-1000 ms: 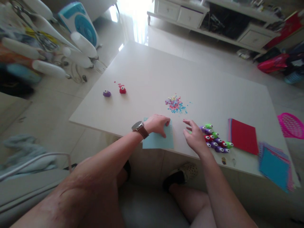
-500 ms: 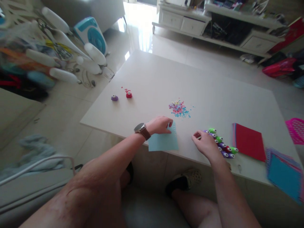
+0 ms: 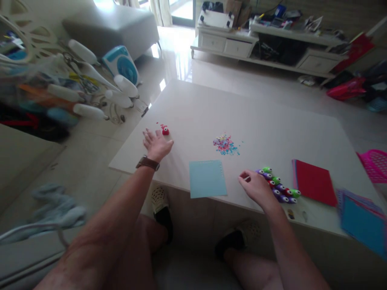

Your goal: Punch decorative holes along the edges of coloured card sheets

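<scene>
My left hand (image 3: 156, 146) reaches out to the table's left side with its fingers spread, just beside a small red paper punch (image 3: 165, 131). The purple punch seen there earlier is hidden, probably under this hand. A light blue paper sheet (image 3: 207, 178) lies alone at the near edge between my hands. My right hand (image 3: 255, 187) rests curled with fingertips pinched, touching the left end of a cluster of green, purple and red punches (image 3: 279, 185). What the pinch holds is too small to make out.
A pile of coloured paper bits (image 3: 225, 144) lies mid-table (image 3: 256, 112). A red paper stack (image 3: 314, 181) and a blue-topped stack (image 3: 361, 213) sit at the right. A pink basket (image 3: 375, 165) is off the right edge. Clutter and a fan stand on the floor to the left.
My left hand let go of the blue sheet and swung left to the red and purple punches. My right hand closed and stayed by the punch cluster. The view tilted up.
</scene>
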`<state>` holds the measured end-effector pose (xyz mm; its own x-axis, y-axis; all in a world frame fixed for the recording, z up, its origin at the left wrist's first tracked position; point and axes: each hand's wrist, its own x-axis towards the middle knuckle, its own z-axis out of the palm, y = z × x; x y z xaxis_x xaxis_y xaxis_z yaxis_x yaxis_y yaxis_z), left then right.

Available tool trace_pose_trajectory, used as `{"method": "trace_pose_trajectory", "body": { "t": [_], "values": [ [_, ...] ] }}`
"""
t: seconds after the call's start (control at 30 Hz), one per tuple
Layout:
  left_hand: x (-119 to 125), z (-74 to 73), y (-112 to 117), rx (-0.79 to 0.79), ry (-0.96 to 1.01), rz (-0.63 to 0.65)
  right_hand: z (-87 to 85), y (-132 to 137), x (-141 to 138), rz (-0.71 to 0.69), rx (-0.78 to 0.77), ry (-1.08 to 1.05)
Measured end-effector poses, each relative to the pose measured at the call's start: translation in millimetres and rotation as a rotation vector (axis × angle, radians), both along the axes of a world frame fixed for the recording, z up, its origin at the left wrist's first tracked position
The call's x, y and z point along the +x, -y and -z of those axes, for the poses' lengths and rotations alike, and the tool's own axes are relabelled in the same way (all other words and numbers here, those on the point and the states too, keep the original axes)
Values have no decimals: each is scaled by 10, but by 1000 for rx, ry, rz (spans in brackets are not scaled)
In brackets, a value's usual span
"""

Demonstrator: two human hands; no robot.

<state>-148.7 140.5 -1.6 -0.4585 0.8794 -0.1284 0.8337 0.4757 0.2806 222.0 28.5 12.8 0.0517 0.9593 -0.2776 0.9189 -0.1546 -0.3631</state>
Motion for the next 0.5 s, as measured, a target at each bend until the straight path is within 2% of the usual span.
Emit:
{"method": "trace_pose_trajectory", "body": {
  "t": [0.07,0.17,0.33,0.5],
  "values": [
    [-112,29,16,-50,5,-1,-30,0,-37,7,-5,4],
    [-149,-12,67,-53,-47,66,-64,-1,-82,13,4,-1],
    [-80,-112,100,-112,-48,204,-97,-5,-115,-2,27,-1],
    [131,-47,87,-199,45,379,-133,-2,-182,-26,48,-31]
  ]
}}
